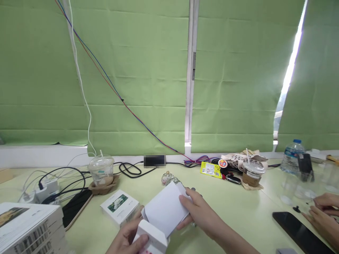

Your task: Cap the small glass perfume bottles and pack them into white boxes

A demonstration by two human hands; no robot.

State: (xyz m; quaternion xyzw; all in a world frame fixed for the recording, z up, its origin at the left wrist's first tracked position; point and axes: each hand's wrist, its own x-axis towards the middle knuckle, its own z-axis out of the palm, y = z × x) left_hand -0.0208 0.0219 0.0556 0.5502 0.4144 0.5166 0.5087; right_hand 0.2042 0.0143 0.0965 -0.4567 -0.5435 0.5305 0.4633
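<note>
My left hand [132, 235] is closed around a small white box [151, 237] with pink marks near its lower end, at the bottom centre. My right hand [195, 208] grips a plain white card or flat sleeve [166, 208] at its right side, thumb on top and fingers beneath. The lower left end of the white card meets the upper end of the box; whether part of it is inside cannot be made out. Just left of my hands lies another white box [120, 207] with a flower picture. Small glass objects [169, 178] stand behind the card, partly hidden.
Stacked white boxes [37, 229] fill the lower left, near a dark phone [76, 207] and tangled cables. A plastic cup [101, 171] stands behind them. At right are an iced drink [252, 173], a water bottle [291, 157], a black phone [302, 233] and another person's hands [324, 215].
</note>
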